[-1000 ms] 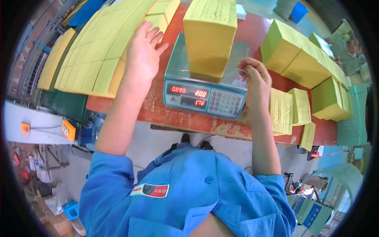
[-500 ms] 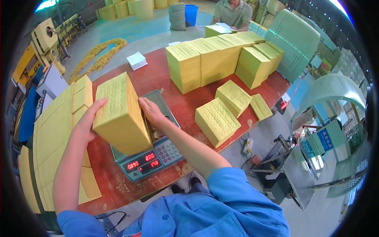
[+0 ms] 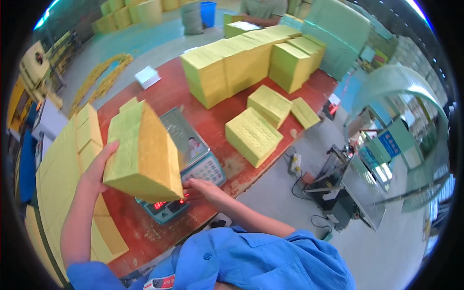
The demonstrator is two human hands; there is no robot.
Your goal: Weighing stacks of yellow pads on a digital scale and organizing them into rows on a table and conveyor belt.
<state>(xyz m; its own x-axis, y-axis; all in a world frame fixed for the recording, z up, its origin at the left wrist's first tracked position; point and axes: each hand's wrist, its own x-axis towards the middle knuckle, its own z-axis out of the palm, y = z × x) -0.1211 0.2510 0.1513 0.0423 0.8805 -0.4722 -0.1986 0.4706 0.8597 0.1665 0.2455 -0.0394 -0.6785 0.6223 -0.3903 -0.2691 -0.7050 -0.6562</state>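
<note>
A thick stack of yellow embossed paper [image 3: 128,145] is tilted over the left part of a digital scale [image 3: 205,170]. My left hand [image 3: 99,169] grips its left side, thumb over the near edge and the other fingers mostly hidden. At the stack's lower right corner, my right hand [image 3: 205,189] has its fingers closed against the edge, with the fingertips partly hidden and blurred. Below them glows the scale's red display, partly covered by the stack. The metal weighing pan [image 3: 186,135] shows to the right of the stack.
Rows of yellow paper stacks [image 3: 63,179] line the table's left side. Tall stacks [image 3: 208,72] stand at the back, and smaller ones [image 3: 253,137] lie to the right on the red table [image 3: 164,92]. A co-worker [image 3: 263,9] is across the table. Metal equipment [image 3: 357,193] stands right.
The yellow stack has tilted and turned in my hands, uncovering more of the pan. My right hand has slid from its right face down to the near lower corner. The view has shifted right.
</note>
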